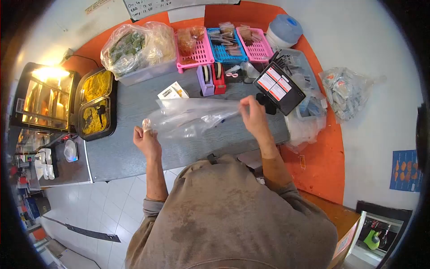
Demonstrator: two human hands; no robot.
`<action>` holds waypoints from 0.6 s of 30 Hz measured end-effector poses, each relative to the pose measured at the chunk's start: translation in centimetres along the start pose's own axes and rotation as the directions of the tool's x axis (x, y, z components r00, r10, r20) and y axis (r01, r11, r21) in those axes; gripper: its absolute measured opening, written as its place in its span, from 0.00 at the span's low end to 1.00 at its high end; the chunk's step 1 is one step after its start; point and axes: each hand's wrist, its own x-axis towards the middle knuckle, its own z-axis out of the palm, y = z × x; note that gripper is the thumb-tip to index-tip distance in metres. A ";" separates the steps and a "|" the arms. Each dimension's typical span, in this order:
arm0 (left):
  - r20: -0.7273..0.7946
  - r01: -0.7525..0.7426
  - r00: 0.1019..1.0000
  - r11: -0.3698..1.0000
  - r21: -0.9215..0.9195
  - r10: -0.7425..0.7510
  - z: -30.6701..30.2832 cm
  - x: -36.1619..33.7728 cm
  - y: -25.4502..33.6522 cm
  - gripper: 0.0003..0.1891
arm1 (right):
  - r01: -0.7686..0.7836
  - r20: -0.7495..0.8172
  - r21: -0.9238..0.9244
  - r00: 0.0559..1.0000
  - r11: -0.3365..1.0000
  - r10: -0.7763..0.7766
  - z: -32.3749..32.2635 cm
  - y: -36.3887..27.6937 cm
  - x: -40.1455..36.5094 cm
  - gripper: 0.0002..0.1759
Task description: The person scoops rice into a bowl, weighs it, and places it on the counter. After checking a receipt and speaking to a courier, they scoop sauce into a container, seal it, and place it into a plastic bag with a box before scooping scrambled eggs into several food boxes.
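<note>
A clear plastic bag (pixel 192 119) is stretched sideways above the grey table. My left hand (pixel 147 140) is closed on its left end, with a bunched bit of plastic showing above the fingers. Its right end is pinched in my right hand (pixel 254 116), near the tablet. Whatever the bag may contain, I cannot make it out through the shine. Just behind the bag lies a small white and yellow box (pixel 173 91).
Purple (pixel 205 80) and red tape dispensers (pixel 219 78) stand behind the bag. Baskets (pixel 226 47) and a bin (pixel 148 69) with filled bags line the back. A tablet (pixel 280 88) stands right; black trays of yellow food (pixel 96 103) and a lit display case (pixel 47 96) are left.
</note>
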 end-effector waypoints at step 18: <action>0.792 -0.794 0.600 0.206 0.573 0.113 4.0 -2.1 5.3 0.04 | 0.149 -0.056 -0.190 0.985 0.971 -0.162 -5.3 -3.1 -2.6 0.10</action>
